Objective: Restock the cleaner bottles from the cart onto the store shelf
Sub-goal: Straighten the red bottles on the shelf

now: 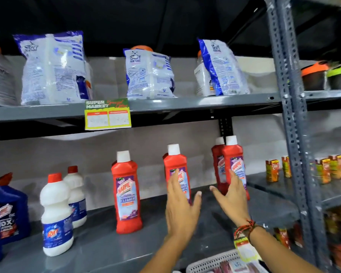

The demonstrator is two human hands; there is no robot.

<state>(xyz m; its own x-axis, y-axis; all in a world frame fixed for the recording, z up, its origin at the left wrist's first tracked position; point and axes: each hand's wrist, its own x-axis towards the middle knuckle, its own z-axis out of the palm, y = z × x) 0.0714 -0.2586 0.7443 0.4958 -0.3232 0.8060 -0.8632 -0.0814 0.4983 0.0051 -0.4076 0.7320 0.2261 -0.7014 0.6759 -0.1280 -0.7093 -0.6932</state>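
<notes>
Head view, looking at grey store shelf [98, 241], lower centre of frame. Left hand [180, 205] reaching in at centre, fingers spread apart, palm hovering in front of a red cleaner bottle [175, 168]; contact hard to tell. Right hand [231, 200] reaching in just right of it, grip open, fingers lying against front red bottle of a pair [233, 160] at centre right, not closing round it. Another red bottle [127, 194] standing upright alone, left of centre, well apart from hands. White bottles [56, 215] and a blue jug [10, 213] standing at lower left. Detergent bags [51, 67] sitting on upper shelf, price tag [108, 114] hanging from its edge. White basket [211, 261] showing at bottom edge.
</notes>
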